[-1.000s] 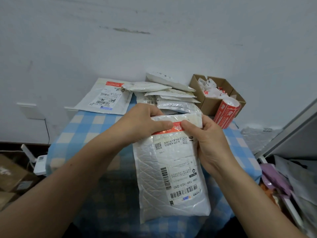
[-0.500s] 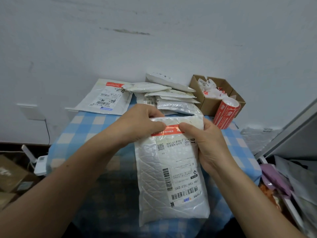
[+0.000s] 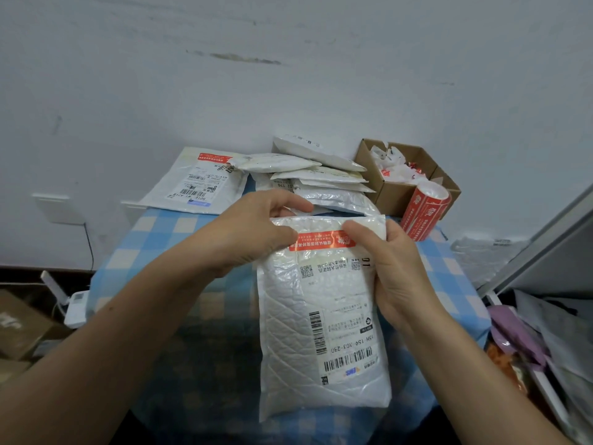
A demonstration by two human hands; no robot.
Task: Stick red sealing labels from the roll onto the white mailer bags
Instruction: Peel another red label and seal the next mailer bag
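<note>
Both hands grip the top of the white mailer bag [image 3: 321, 319], held over the blue-checked surface [image 3: 160, 239]: the left hand [image 3: 253, 232] has its thumb on one end of the red label [image 3: 321, 240], the right hand [image 3: 394, 271] has its thumb on the other. Best to rub outward from the middle with fingers backing the flap, so the strip lies flat across the seam. The bag is glossy, quilted and soft-looking, and carries a printed shipping slip [image 3: 348, 319] with barcodes.

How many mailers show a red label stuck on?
2: the held mailer, between left hand and right hand, and the flat mailer at back left. Stacked mailers may hide more.
</note>
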